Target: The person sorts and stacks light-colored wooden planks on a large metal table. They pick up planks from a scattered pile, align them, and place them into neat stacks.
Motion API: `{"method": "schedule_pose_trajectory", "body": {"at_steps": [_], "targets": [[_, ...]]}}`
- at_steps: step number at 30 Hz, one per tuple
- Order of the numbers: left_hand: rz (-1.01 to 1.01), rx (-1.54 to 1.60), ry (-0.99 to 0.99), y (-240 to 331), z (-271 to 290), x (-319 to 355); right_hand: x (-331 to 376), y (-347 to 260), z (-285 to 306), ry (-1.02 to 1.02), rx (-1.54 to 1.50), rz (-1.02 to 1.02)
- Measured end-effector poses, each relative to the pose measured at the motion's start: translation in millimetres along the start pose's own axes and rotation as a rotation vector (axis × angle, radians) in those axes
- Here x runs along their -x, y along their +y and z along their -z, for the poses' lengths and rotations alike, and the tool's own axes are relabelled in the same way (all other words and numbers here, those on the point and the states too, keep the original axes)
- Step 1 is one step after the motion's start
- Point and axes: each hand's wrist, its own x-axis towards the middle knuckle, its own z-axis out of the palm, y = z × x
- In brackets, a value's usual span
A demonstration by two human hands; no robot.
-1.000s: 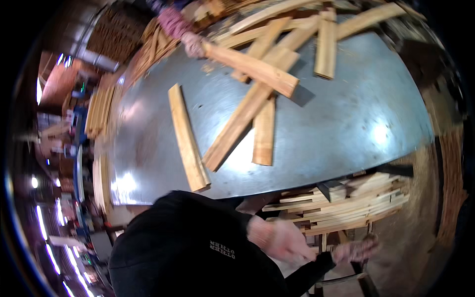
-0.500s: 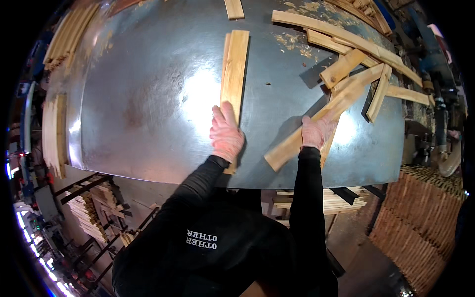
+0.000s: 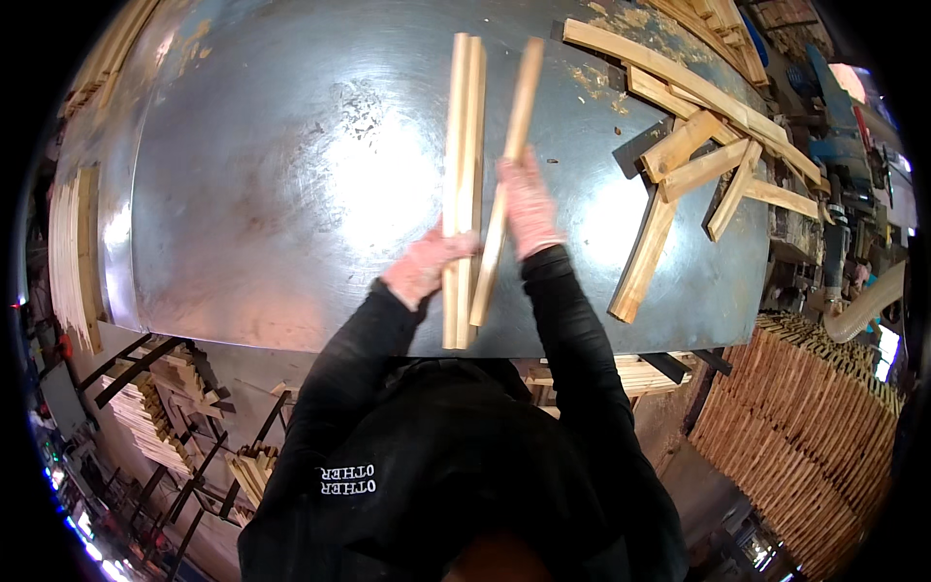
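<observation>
My left hand (image 3: pixel 432 262), in a pinkish glove, is closed around the lower part of two wooden boards (image 3: pixel 462 126) standing on edge side by side on the metal table. Its thumb lies across their top edges. Just to the right, my gloved right hand (image 3: pixel 529 202) grips another wooden board (image 3: pixel 522 102), also turned on edge and slanting, its upper end farther right. The lower end of this board comes close to the pair, with a narrow gap widening upward. My right fingertips are partly hidden behind it.
A loose heap of boards (image 3: pixel 684 145) lies at the table's right, with wood shavings (image 3: pixel 592 87) beyond. Stacked strips (image 3: pixel 73 257) stand at the left edge. Below right rises a large stack of wood (image 3: pixel 790 417). The sheet-metal tabletop (image 3: pixel 242 194) ends just before my body.
My right hand has brought a board from the heap leftward and turned it nearly lengthwise. The boards under my left hand have gone from lying flat to standing on edge.
</observation>
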Motion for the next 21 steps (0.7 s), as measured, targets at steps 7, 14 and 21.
{"method": "schedule_pose_trajectory", "body": {"at_steps": [7,14,21], "targets": [[0.129,0.210,-0.080,-55,24,-38,-43,4,127,0.400,0.515,0.370],[0.050,0.397,-0.219,0,-24,-21,-181,-69,280,0.991,0.740,-0.201],[0.027,0.278,-0.062,21,-22,-17,-190,-75,252,1.004,0.902,-0.315]]}}
